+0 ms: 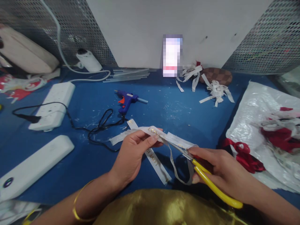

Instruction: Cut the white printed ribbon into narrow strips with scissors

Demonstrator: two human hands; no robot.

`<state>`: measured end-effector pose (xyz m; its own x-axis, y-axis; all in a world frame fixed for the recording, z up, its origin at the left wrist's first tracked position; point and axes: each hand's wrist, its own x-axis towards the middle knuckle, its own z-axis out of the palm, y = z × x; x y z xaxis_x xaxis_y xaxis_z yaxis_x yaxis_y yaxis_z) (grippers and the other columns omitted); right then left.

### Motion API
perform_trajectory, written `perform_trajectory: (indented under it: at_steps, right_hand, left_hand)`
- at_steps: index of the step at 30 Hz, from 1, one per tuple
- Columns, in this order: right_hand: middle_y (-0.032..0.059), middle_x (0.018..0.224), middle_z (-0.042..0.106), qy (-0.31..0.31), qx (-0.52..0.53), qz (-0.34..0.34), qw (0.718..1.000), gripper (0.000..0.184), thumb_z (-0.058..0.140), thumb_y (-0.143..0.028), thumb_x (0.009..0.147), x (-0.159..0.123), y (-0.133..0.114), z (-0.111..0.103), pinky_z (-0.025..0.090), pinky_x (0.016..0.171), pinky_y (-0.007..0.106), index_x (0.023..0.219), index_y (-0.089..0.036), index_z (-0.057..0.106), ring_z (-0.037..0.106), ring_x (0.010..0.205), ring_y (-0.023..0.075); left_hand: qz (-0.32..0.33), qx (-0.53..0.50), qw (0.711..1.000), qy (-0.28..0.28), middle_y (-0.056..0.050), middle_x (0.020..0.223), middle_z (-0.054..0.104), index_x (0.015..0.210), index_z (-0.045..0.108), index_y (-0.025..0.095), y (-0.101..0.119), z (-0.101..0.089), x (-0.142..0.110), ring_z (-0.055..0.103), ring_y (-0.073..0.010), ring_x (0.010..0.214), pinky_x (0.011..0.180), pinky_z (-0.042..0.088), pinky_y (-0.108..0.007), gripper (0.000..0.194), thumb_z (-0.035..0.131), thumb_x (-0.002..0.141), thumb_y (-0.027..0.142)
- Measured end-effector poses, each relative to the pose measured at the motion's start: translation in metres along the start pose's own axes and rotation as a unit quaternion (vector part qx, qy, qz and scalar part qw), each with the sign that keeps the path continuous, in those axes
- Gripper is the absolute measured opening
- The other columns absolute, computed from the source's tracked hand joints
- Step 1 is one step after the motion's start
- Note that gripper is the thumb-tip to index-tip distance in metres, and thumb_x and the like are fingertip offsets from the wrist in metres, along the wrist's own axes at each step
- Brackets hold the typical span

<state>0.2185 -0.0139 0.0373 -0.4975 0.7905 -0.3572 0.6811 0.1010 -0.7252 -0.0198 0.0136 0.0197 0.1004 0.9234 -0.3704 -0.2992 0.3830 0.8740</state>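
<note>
Between my two hands stretches a white ribbon (153, 131) with gold lettering, gathered in loops with its ends hanging down. My left hand (131, 153) pinches the ribbon between thumb and fingers. Yellow-handled scissors (211, 184) are in my right hand (229, 172), their blades lying along the ribbon near my left fingertips. Whether the blades are cutting into it I cannot tell. My right fingertips also touch the ribbon's right part. One lettered tail (157, 165) slants down over the blue table, and a thin loop hangs between the hands.
A blue glue gun (127, 100) lies beyond my left hand, its black cord (100, 126) running to a white power strip (53, 104). White ribbon bows (217, 90) lie at the back right. Red ribbon (246, 156) and a white plastic bag (248, 109) are at right. A phone (172, 56) leans upright behind.
</note>
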Motion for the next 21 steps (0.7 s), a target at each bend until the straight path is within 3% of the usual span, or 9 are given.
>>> perform_trajectory:
  at_steps: [8,14,21]
  right_hand:
    - [-0.0006,0.076,0.065,0.012,0.014,-0.022,1.000,0.019,0.059,-0.038,0.088,0.0003,-0.0015,0.0012,0.043,0.055,0.021,0.096,-0.021,0.060,0.058,0.062,0.0120]
    - [0.0005,0.078,0.068,0.028,-0.010,-0.027,0.999,0.026,0.065,-0.044,0.083,0.0017,-0.0037,0.0020,0.045,0.057,0.022,0.096,-0.021,0.064,0.060,0.064,0.0135]
    - [0.0004,0.074,0.068,0.012,0.011,-0.026,1.000,0.024,0.060,-0.042,0.087,-0.0015,-0.0053,-0.0004,0.044,0.054,0.020,0.095,-0.020,0.065,0.060,0.062,0.0126]
  left_hand:
    - [0.008,0.008,1.000,0.006,-0.002,0.082,0.074,0.089,0.077,0.017,-0.0007,0.0007,-0.0004,0.065,-0.0113,0.075,0.073,0.054,-0.020,0.016,0.074,0.074,0.016]
    - [-0.005,0.026,1.000,-0.009,-0.001,0.081,0.074,0.091,0.077,0.019,-0.0046,0.0005,-0.0016,0.065,-0.0112,0.074,0.074,0.054,-0.020,0.017,0.075,0.074,0.017]
    - [-0.005,0.032,0.999,-0.003,-0.001,0.079,0.074,0.090,0.076,0.018,-0.0008,0.0021,-0.0017,0.064,-0.0099,0.071,0.072,0.052,-0.019,0.017,0.075,0.074,0.016]
